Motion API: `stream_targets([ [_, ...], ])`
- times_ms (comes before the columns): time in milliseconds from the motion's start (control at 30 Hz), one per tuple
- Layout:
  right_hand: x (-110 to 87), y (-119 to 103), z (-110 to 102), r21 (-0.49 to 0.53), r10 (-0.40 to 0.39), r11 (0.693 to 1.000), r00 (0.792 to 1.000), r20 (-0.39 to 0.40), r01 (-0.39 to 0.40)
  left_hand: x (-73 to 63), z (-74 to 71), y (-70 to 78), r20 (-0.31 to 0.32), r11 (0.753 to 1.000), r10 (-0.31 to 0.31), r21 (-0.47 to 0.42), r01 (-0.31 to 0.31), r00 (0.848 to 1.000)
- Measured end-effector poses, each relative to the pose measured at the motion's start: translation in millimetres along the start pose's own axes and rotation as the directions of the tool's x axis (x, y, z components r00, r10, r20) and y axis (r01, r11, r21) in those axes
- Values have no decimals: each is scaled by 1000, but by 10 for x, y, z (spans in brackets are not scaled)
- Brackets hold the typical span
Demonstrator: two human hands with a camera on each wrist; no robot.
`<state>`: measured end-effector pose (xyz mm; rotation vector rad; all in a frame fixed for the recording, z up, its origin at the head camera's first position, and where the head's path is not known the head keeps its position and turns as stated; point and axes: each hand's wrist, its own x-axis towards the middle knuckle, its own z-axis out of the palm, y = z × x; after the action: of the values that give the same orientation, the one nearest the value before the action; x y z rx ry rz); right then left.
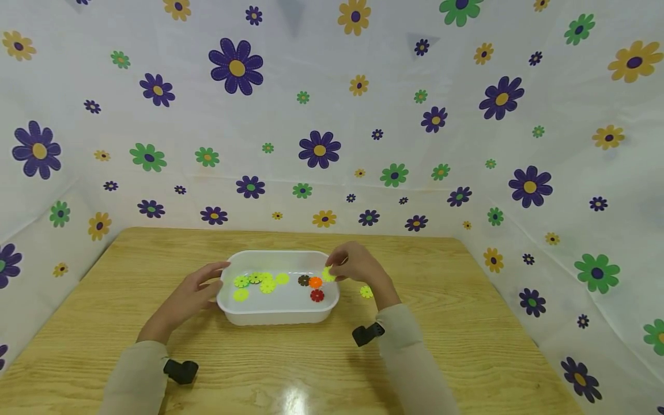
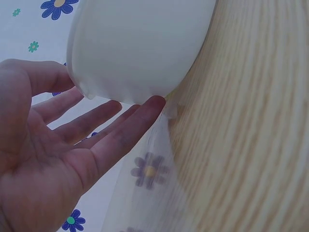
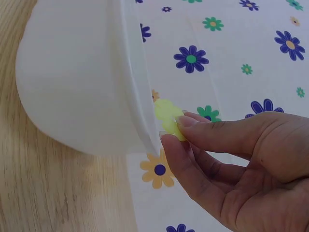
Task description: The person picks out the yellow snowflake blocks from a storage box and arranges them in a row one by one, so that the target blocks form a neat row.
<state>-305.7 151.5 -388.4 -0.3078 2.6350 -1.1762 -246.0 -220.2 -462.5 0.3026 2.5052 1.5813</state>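
A white plastic tub [image 1: 280,317] stands on the table. In it lie several notched plastic discs: yellow discs [image 1: 267,286] mostly at the left, plus an orange disc [image 1: 315,282], a red disc [image 1: 317,295] and a dark brown disc [image 1: 304,280] at the right. My right hand [image 1: 358,266] pinches a yellow disc [image 3: 169,118] between thumb and fingers at the tub's right rim. At the other end my left hand [image 1: 189,297] touches the tub's outer wall [image 2: 135,53] with fairly straight fingers. Another yellow disc [image 1: 366,291] lies outside, under the right wrist.
The wooden table [image 1: 249,369] ends at a white cloth [image 1: 290,127] printed with flowers, which rises behind it and along both sides. Black wrist cameras are strapped to the left sleeve [image 1: 137,369] and the right sleeve [image 1: 410,351].
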Motion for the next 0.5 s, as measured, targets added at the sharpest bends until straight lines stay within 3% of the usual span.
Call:
stream_targets([
  [500,-88,324,-252,-21,23,1000,999,-35,-24,0,-6,3,0,1000,-12,-15,12,1000],
])
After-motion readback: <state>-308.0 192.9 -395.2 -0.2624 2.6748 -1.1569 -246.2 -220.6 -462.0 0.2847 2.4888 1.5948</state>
